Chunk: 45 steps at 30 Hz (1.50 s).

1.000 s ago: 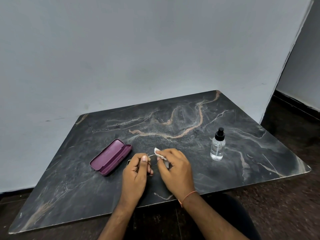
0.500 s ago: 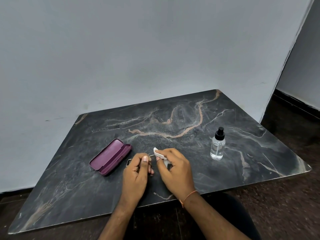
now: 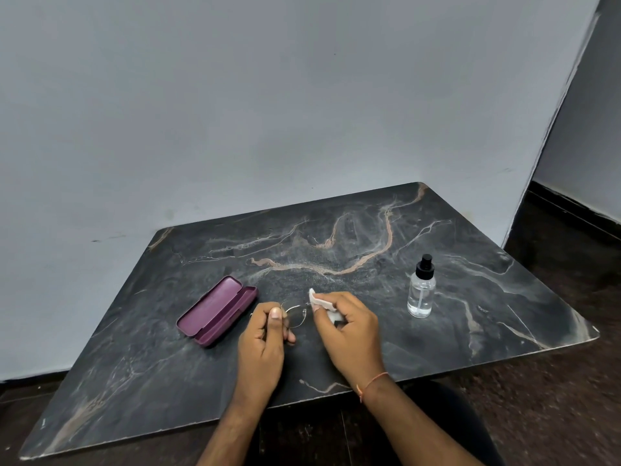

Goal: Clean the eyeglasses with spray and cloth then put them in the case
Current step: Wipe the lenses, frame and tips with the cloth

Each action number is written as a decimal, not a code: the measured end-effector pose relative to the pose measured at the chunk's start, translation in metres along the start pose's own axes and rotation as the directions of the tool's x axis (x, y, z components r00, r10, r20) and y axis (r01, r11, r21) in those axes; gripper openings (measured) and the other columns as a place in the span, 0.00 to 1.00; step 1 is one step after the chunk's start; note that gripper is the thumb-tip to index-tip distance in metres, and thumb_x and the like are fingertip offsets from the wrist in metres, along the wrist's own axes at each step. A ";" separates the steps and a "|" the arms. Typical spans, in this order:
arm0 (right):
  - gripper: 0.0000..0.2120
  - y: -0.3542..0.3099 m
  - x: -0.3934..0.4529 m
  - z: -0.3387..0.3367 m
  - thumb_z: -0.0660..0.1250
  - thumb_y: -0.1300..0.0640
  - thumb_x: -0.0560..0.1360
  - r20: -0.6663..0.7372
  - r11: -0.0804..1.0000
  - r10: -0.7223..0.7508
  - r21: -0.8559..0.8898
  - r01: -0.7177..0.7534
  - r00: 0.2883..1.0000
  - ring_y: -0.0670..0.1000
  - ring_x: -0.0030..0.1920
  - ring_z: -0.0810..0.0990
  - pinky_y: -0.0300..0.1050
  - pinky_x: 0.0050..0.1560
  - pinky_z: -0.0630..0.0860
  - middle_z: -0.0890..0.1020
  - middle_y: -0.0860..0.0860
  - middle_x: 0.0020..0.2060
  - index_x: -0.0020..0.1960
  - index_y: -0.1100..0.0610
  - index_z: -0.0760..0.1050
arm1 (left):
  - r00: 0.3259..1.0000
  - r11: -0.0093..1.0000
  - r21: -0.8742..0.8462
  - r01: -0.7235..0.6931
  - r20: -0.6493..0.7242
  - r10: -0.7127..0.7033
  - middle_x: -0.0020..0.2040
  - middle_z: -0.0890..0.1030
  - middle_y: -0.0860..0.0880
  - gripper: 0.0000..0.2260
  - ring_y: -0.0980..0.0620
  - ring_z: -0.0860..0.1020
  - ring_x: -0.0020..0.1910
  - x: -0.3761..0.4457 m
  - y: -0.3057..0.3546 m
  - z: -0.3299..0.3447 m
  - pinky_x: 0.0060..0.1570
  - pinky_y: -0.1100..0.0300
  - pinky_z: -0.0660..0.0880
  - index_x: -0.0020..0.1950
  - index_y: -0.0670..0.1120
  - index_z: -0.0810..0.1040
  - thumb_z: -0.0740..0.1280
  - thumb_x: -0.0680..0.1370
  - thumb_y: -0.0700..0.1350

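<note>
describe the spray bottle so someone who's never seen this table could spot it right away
Start at the dark marble table and look to its right side, past the right hand. The spray bottle stands upright there alone. It is the only clear thing with a black cap; the case is purple and flat.

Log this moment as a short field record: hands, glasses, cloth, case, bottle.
left hand: grips the thin wire-rimmed eyeglasses above the dark marble table
right hand: pinches the small white cloth beside the lens
purple hard case: open, lying left of the hands, nothing in it
clear spray bottle with black cap: upright, right of the hands, untouched
stage: wiping; glasses not yet cased
</note>
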State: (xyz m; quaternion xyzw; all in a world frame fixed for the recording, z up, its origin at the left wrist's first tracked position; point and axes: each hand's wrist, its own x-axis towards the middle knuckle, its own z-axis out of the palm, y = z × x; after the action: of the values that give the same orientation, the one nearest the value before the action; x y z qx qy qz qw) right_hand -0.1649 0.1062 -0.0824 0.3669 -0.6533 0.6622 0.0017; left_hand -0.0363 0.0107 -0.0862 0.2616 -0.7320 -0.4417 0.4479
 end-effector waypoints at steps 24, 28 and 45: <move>0.07 0.014 0.011 -0.010 0.73 0.51 0.79 0.093 0.959 0.148 -0.257 -0.120 0.985 0.40 0.46 0.83 0.29 0.43 0.74 0.84 0.37 0.44 0.54 0.45 0.89 | 1.000 0.996 0.086 -0.025 0.007 0.025 0.38 0.79 0.54 0.13 0.55 0.79 0.35 -0.001 -0.004 -0.002 0.40 0.56 0.78 0.49 0.57 0.76 0.57 0.87 0.59; 0.08 0.015 0.013 -0.008 0.71 0.49 0.79 0.128 0.922 0.191 -0.364 -0.133 0.973 0.43 0.46 0.83 0.43 0.47 0.80 0.84 0.42 0.45 0.55 0.46 0.88 | 1.000 0.996 0.085 0.001 0.016 -0.003 0.37 0.78 0.55 0.14 0.56 0.79 0.35 0.001 -0.006 -0.001 0.39 0.60 0.78 0.48 0.57 0.76 0.57 0.87 0.60; 0.08 0.017 0.014 -0.009 0.71 0.49 0.78 0.121 0.897 0.220 -0.416 -0.152 0.968 0.44 0.48 0.84 0.43 0.50 0.81 0.86 0.43 0.46 0.54 0.46 0.88 | 0.999 0.994 0.109 0.033 0.005 -0.034 0.36 0.79 0.55 0.12 0.56 0.79 0.34 0.003 -0.007 0.000 0.38 0.60 0.77 0.46 0.58 0.74 0.57 0.87 0.57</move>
State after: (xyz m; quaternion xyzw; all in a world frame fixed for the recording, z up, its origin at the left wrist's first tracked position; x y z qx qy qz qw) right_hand -0.1877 0.1049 -0.0891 0.3479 -0.8056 0.4779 -0.0401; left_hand -0.0376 0.0049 -0.0906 0.2964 -0.7520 -0.4097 0.4229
